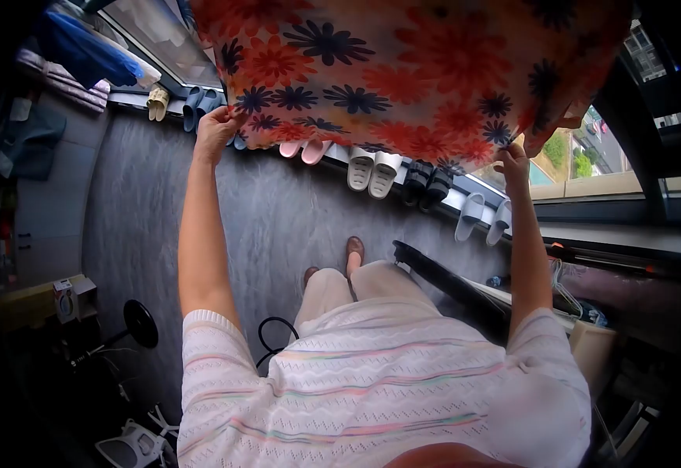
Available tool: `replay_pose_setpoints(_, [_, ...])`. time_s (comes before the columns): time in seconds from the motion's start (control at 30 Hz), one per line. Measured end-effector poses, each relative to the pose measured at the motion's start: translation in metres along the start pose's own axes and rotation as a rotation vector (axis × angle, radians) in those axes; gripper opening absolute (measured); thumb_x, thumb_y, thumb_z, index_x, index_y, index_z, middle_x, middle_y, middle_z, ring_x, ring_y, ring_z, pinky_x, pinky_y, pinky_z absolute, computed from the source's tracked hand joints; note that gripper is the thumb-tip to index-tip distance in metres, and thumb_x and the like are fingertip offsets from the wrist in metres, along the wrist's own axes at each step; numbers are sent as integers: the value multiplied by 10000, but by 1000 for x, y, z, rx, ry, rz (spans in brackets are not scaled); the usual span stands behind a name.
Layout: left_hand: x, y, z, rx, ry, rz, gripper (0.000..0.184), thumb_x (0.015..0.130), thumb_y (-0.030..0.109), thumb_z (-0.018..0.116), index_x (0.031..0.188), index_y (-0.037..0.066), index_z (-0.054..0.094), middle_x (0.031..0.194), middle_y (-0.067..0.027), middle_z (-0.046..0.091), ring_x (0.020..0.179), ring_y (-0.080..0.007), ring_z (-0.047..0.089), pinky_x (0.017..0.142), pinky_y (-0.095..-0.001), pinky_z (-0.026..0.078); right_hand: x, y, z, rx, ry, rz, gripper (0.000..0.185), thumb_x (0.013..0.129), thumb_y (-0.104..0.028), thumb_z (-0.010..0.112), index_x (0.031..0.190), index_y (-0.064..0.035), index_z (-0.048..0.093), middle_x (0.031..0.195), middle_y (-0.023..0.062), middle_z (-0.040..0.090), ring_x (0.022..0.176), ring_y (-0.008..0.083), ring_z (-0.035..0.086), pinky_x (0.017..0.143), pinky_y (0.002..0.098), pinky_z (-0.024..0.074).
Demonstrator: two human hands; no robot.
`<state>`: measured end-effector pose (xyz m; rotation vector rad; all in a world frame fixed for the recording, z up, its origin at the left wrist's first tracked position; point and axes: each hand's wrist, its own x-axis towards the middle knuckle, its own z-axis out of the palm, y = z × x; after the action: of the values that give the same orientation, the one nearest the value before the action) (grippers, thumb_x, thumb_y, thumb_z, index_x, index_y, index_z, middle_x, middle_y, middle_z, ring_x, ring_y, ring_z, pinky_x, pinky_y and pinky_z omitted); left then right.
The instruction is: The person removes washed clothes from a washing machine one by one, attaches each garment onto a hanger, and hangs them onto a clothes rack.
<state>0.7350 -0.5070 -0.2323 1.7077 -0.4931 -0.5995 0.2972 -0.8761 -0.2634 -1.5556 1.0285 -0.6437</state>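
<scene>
A thin cloth (426, 78) with red, orange and dark blue flowers spreads across the top of the head view. My left hand (219, 129) pinches its lower left edge, fingers closed. At the lower right edge, my right hand (514, 160) grips the same cloth with closed fingers. Both arms reach forward and up, and the fabric hangs stretched between them. Its upper part runs out of view.
Below the cloth, white slippers (373, 171), pink slippers (305, 150) and grey slippers (470, 214) line a window ledge. Blue clothing (91, 54) hangs at the upper left. A long black object (449, 281) stands right of my legs. Hangers (565, 288) are at the right.
</scene>
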Motion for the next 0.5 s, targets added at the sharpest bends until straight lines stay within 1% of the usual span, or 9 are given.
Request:
replay_pose_setpoints(0.03, [-2,-4,3,29,34,-23,160,746,170,686,848,58,635,663,62,531,535,-16,391,483,-174,296,4,5,0,-43,18,-8,164,775,-156,534,921,-95,575,781,-25,596,708,62,567,551,193,443])
replay_pose_setpoints(0.1, [-5,-20,9,94,87,-76,155,748,167,684,846,56,634,655,67,529,531,-13,390,476,-170,289,3,8,-1,-146,73,-9,130,764,-108,518,870,-80,588,769,-17,600,638,63,551,509,222,448])
replay_pose_setpoints(0.13, [0,-36,4,126,63,-100,245,722,215,711,895,64,627,704,49,560,542,-23,420,475,-169,293,-3,8,-1,-128,95,4,149,765,-111,525,900,-80,583,799,-7,602,660,70,558,512,224,447])
replay_pose_setpoints(0.23, [-13,-56,13,165,159,-171,359,686,276,737,957,75,612,764,20,583,570,-40,458,478,-186,314,-44,7,-10,-98,140,24,207,784,-103,522,985,-81,567,910,18,599,744,85,582,551,218,445])
replay_pose_setpoints(0.27, [-23,-60,18,195,159,-159,474,663,315,749,1038,85,574,802,4,587,599,-58,483,482,-211,337,-71,0,-9,-49,122,41,198,793,-95,516,984,-75,568,901,18,602,740,83,581,556,217,444])
replay_pose_setpoints(0.3, [-27,-78,20,210,182,-191,507,674,310,742,1082,84,542,792,6,583,602,-62,483,483,-226,352,-105,-4,-6,-6,118,63,190,802,-88,510,982,-69,568,891,17,604,736,81,580,561,216,443])
replay_pose_setpoints(0.37, [-42,-115,28,160,109,-276,512,693,315,724,1107,87,528,774,15,561,636,-66,491,511,-230,374,-177,-1,8,36,5,138,170,811,-80,509,967,-67,576,861,14,609,720,80,578,561,210,433])
replay_pose_setpoints(0.4, [-63,-126,41,237,80,-311,485,708,308,709,1103,87,533,789,16,554,668,-71,501,541,-238,390,-217,7,18,50,-94,159,150,808,-89,522,944,-64,581,817,12,608,700,77,573,567,202,424])
replay_pose_setpoints(0.5, [-127,-189,65,314,-273,-519,414,743,269,668,1091,83,543,851,0,558,696,-97,528,570,-242,418,-327,62,56,1,-384,468,162,766,-78,544,901,1,589,753,37,598,642,98,564,607,226,444])
